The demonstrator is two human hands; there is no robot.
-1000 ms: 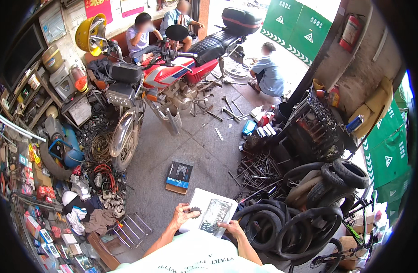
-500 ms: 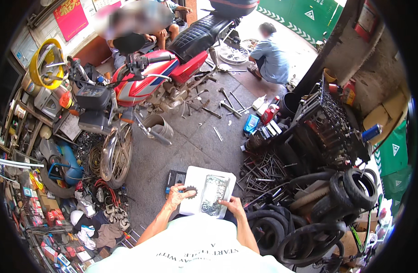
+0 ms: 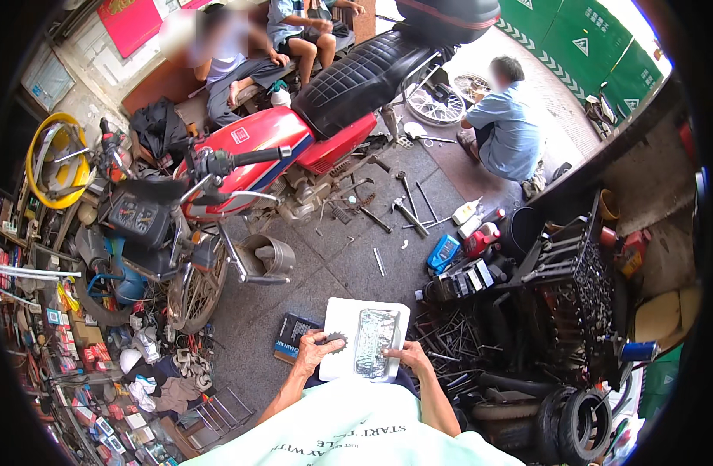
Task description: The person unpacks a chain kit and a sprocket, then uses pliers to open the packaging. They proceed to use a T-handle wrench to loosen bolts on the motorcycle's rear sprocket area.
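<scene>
My left hand (image 3: 316, 351) grips the left part of a white packaging tray (image 3: 343, 312), its fingers closed on a small dark toothed sprocket (image 3: 336, 346) lying against the tray. My right hand (image 3: 413, 356) holds the tray's right edge, with its thumb on a clear plastic bag of metallic parts, apparently a chain (image 3: 377, 335), in the tray's right half. A dark cardboard box (image 3: 293, 334) with blue markings lies on the floor just beyond my left hand.
A red motorcycle (image 3: 248, 147) stands ahead, a metal bucket (image 3: 268, 252) beside it. A crouching person (image 3: 508, 132) faces spoked wheels; two people sit behind the motorcycle. Scattered wrenches (image 3: 407, 202), bottles (image 3: 442, 252) and piled tires (image 3: 574, 419) lie rightward. Shelved clutter (image 3: 85, 334) lines the left.
The view has shifted toward the motorcycle and the crouching person. The tray now hides less of the floor box than half a second ago. Both my hands keep similar grips on tray and sprocket.
</scene>
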